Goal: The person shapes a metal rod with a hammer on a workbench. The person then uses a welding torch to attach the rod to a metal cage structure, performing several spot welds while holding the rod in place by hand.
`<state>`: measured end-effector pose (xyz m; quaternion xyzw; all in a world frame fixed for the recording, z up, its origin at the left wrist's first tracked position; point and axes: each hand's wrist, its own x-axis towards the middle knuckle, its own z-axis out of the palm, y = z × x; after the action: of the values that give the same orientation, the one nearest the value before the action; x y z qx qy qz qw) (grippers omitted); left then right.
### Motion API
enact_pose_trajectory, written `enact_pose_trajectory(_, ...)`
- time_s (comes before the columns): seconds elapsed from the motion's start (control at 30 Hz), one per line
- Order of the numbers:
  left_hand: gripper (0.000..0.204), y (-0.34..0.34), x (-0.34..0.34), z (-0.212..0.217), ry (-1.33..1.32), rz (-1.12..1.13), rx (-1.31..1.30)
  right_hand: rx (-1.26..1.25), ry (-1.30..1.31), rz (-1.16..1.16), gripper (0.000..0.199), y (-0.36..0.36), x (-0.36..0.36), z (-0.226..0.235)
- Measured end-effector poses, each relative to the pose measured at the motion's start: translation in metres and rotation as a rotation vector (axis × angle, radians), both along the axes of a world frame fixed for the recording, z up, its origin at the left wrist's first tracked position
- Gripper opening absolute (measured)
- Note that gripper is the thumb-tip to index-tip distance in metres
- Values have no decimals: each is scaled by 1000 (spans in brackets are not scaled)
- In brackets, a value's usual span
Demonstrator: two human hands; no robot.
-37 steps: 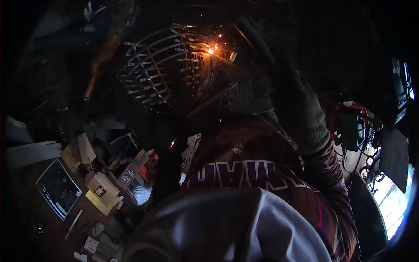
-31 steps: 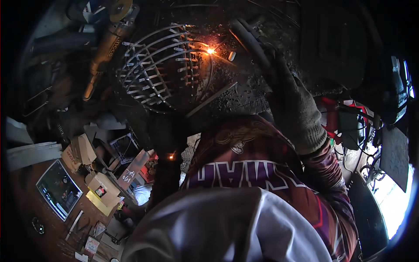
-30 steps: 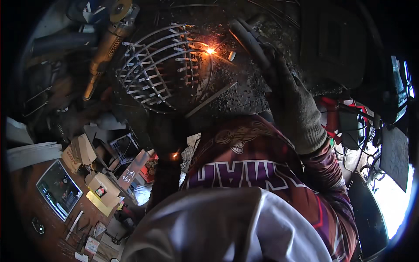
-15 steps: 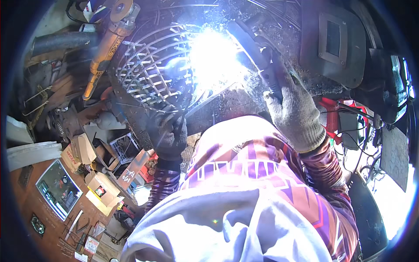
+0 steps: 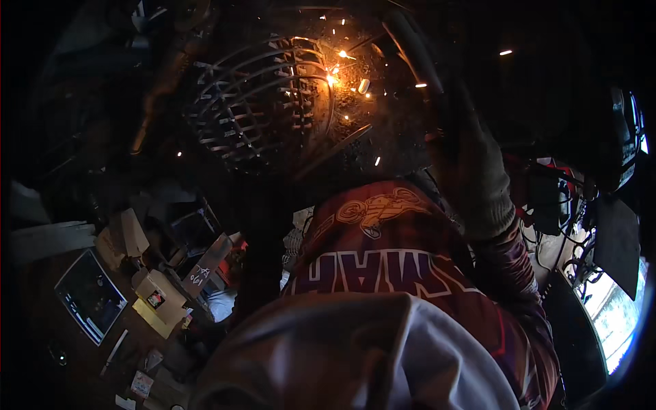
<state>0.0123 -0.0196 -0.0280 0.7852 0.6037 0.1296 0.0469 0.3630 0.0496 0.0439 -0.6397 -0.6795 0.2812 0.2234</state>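
A domed wire grille point(image 5: 260, 109) lies on a dark metal bench, seen dimly. An orange glowing spot point(image 5: 331, 78) sits on its right rim, with sparks scattered around it. My right hand point(image 5: 478, 178), in a pale work glove, is shut on a welding torch point(image 5: 417, 55) whose tip points at that spot. My left hand point(image 5: 263, 219), in a dark glove, lies in deep shadow just below the grille. Its grip cannot be made out.
Small cardboard boxes point(image 5: 154, 297) and a dark framed panel point(image 5: 89, 294) lie on a low surface at lower left. Red and black cables point(image 5: 547, 191) hang at the right, with a bright opening point(image 5: 615, 307) beyond them. A metal bar point(image 5: 335, 150) slants beside the grille.
A blinding white arc lit the whole scene half a second ago. It has gone out, leaving a small orange glow and flying sparks. Both hands have stayed roughly in place.
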Motion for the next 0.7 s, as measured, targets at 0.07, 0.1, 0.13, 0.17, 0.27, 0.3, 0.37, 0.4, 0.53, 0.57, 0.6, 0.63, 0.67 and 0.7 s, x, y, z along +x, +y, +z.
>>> enact_pose_trajectory(0.07,22,-5,-2,-5,-78,67,38,31,-3,6,73,-4,1,-2)
enact_pose_trajectory(0.1,22,-4,-2,-5,-98,79,47,57,-3,4,72,-6,2,-3)
enact_pose_trajectory(0.13,23,-4,-3,-6,-118,91,57,58,-4,1,72,-8,1,-4)
enact_pose_trajectory(0.17,21,-3,-4,-5,-140,51,74,55,23,-3,69,-12,1,-4)
enact_pose_trajectory(0.27,19,1,-3,-2,-205,18,75,19,75,-8,65,-18,0,-3)
enact_pose_trajectory(0.3,17,4,-2,0,-243,29,60,-11,104,-7,64,-20,-1,-4)
enact_pose_trajectory(0.37,16,10,3,10,-240,8,50,8,97,1,63,-23,-4,-5)
enact_pose_trajectory(0.4,15,12,5,14,-235,-14,36,23,92,6,63,-24,-6,-5)
enact_pose_trajectory(0.53,14,13,9,17,-244,10,75,54,33,24,67,-28,-11,-9)
enact_pose_trajectory(0.57,15,15,10,17,-271,-8,99,57,36,22,67,-30,-12,-11)
enact_pose_trajectory(0.6,15,16,10,17,-297,-27,121,58,39,19,67,-32,-13,-12)
enact_pose_trajectory(0.63,15,15,8,17,-296,-28,121,58,40,17,67,-32,-15,-11)
enact_pose_trajectory(0.67,16,15,6,16,-274,-42,117,12,63,-2,67,-32,-18,-8)
enact_pose_trajectory(0.7,16,14,5,15,-254,-55,114,-33,85,-22,67,-32,-21,-7)
